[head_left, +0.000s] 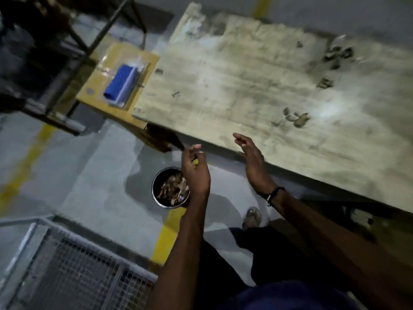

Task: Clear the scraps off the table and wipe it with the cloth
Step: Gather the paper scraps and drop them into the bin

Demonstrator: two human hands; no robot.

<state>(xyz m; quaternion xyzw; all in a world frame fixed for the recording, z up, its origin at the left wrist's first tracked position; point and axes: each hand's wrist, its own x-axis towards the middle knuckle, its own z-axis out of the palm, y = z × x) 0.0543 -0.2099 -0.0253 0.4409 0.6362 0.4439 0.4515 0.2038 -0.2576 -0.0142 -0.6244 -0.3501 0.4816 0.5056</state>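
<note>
A worn wooden table (pixel 245 86) fills the upper right. Small dark scraps lie on it: one cluster (pixel 296 118) near the front edge, another (pixel 339 54) at the far right, a single one (pixel 325 83) between them. My left hand (pixel 194 170) hovers over a round black bin (pixel 171 189) on the floor, fingers curled around something small and yellowish. The bin holds several brown scraps. My right hand (pixel 252 159) is at the table's front edge, fingers spread and empty. A folded blue cloth (pixel 120 85) lies on a lower yellow-brown surface (pixel 100 95) left of the table.
A dark metal frame (pixel 67 52) stands at the upper left. A wire mesh panel (pixel 67 265) lies at the lower left. Yellow lines mark the grey floor (pixel 89 175). My foot (pixel 252 217) is near the bin.
</note>
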